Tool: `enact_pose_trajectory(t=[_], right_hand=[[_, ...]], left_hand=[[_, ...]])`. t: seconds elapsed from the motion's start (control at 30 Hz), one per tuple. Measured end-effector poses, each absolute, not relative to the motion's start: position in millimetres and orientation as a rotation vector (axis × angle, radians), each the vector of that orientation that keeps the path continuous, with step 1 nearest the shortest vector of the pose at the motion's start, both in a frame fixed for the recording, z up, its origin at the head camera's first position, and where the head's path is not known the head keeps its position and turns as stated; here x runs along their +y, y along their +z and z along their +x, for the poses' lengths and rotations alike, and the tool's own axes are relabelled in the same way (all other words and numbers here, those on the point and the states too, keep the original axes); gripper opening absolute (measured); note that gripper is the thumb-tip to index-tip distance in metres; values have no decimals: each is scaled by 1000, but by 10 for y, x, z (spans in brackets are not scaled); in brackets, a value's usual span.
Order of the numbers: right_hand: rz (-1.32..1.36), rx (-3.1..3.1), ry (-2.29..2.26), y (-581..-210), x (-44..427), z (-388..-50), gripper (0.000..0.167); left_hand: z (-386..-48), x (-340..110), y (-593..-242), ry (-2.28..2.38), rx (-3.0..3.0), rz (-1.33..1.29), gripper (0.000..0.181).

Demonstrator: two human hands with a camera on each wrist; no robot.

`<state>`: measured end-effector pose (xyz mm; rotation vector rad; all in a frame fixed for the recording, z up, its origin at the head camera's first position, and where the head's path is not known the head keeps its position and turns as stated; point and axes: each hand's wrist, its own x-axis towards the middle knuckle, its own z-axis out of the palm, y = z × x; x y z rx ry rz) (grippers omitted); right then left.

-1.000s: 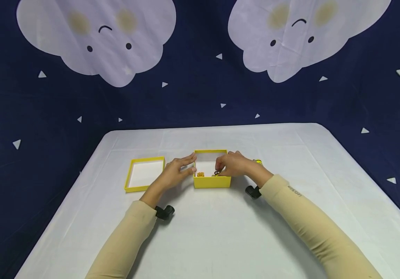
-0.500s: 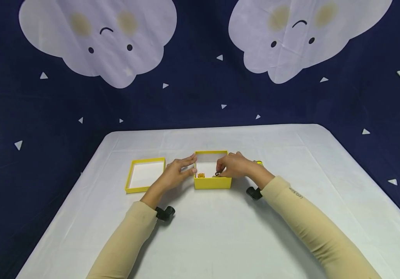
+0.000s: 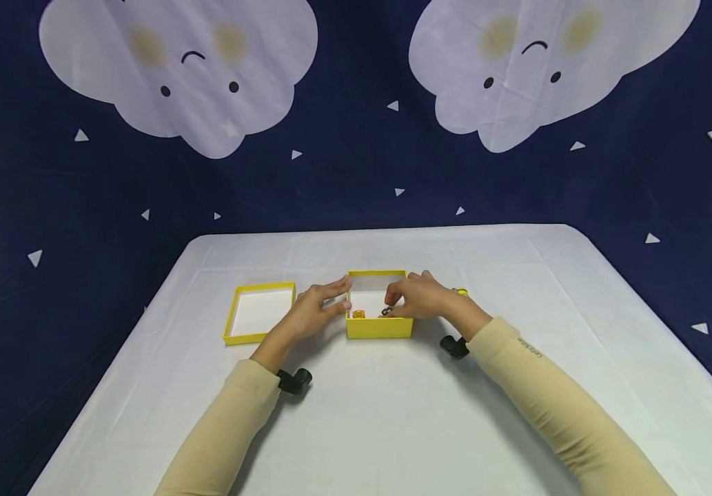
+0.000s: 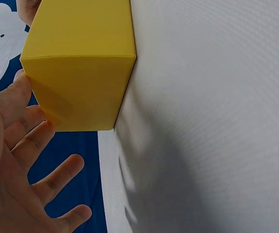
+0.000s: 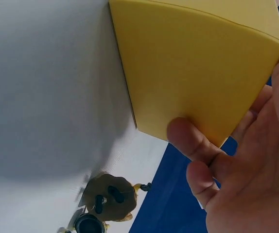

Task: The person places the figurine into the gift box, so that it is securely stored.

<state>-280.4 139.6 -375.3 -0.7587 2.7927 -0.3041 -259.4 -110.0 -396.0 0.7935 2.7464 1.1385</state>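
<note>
A yellow box point(image 3: 379, 328) with a white inside stands uncovered mid-table. My left hand point(image 3: 313, 309) touches its left wall with fairly straight fingers; in the left wrist view, the ring and little fingers spread free of the box point(image 4: 81, 92). Over the right wall reaches my right hand point(image 3: 420, 296), bent thumb and index finger inside around a small dark ringed piece point(image 3: 387, 312). Its fingertips are hidden in the right wrist view, where other fingers rest on the outer wall. A small orange toy point(image 3: 358, 314) sits at the box's front left.
Left of the box lies its shallow yellow lid point(image 3: 244, 339), white side up. Behind my right wrist, a yellow item point(image 3: 461, 292) shows partly; the right wrist view has a brown round toy point(image 5: 109, 198) and a dark round piece point(image 5: 89, 223) on the white-covered table point(image 3: 362, 427).
The whole head view has shifted slightly downward. Both hands stay at the box, and the right fingers hardly move around the dark piece.
</note>
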Motion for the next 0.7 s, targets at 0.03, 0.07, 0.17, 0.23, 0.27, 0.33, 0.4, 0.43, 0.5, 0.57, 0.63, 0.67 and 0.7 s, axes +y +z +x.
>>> enact_pose_trajectory(t=[0.03, 0.07, 0.17, 0.23, 0.27, 0.33, 0.4, 0.43, 0.5, 0.57, 0.63, 0.67, 0.7], right_hand=[[-758, 2803, -315, -3752, 1404, -2799, 25], [-750, 2813, -334, -3751, 1412, -2795, 28], [-716, 2840, -418, -3728, 1444, -2782, 38], [-698, 2855, -483, -3704, 1474, -2774, 43], [-697, 2863, -512, -3691, 1491, -2770, 45], [-714, 2883, -563, -3658, 1531, -2759, 48], [-735, 2907, -618, -3625, 1579, -2748, 49], [-732, 2914, -655, -3609, 1605, -2741, 49], [-722, 2922, -723, -3577, 1661, -2727, 50], [-701, 2927, -782, -3552, 1719, -2714, 51], [-647, 2931, -827, -3532, 1775, -2698, 51], [-629, 2934, -840, -3528, 1804, -2695, 51], [-616, 2940, -847, -3523, 1831, -2690, 51]], left_hand=[[-2596, -1100, -3965, 1139, 2746, 798, 52], [-2597, -1100, -3969, 1140, 2745, 800, 52], [-2597, -1099, -3975, 1145, 2744, 808, 52], [-2596, -1100, -3976, 1142, 2749, 809, 52], [-2595, -1101, -3975, 1142, 2748, 808, 52], [-2594, -1103, -3977, 1141, 2749, 803, 52], [-2595, -1106, -3982, 1138, 2751, 794, 51], [-2597, -1107, -3986, 1138, 2753, 791, 51], [-2599, -1108, -3992, 1139, 2755, 786, 51], [-2598, -1107, -3994, 1140, 2757, 783, 51], [-2596, -1106, -3994, 1138, 2759, 780, 51], [-2595, -1105, -3992, 1137, 2759, 780, 51], [-2595, -1104, -3991, 1133, 2760, 778, 51]])
